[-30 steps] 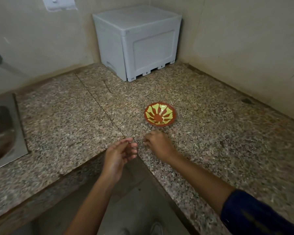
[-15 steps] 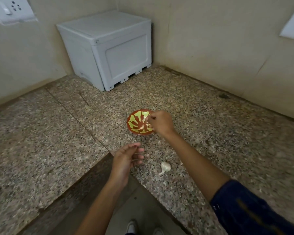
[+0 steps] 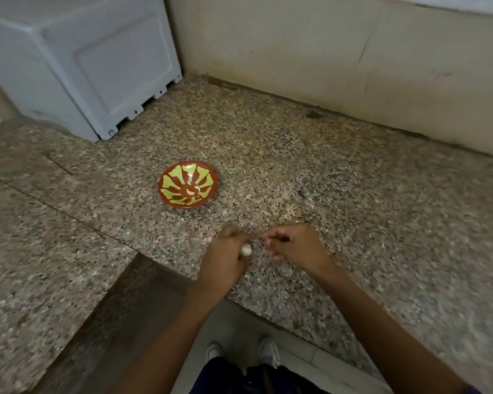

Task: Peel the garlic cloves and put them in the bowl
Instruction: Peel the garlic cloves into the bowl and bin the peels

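bowl [image 3: 188,184]: small, shallow and round, red-brown with yellow-green petal shapes spreading from the centre; stands upright on the speckled stone counter, at about 11 o'clock from the hands and apart from them.
peeled cloves [image 3: 193,191]: a few pale, curved pieces lying inside the bowl, toward its 4 o'clock side; the exact number is too blurred to tell.
garlic [image 3: 246,249]: a small white, rounded piece, only partly visible, held in the curled fingers of the left hand [image 3: 225,258] just above the counter near its front edge, at about 5 o'clock from the bowl; whether skin is still on it cannot be told.
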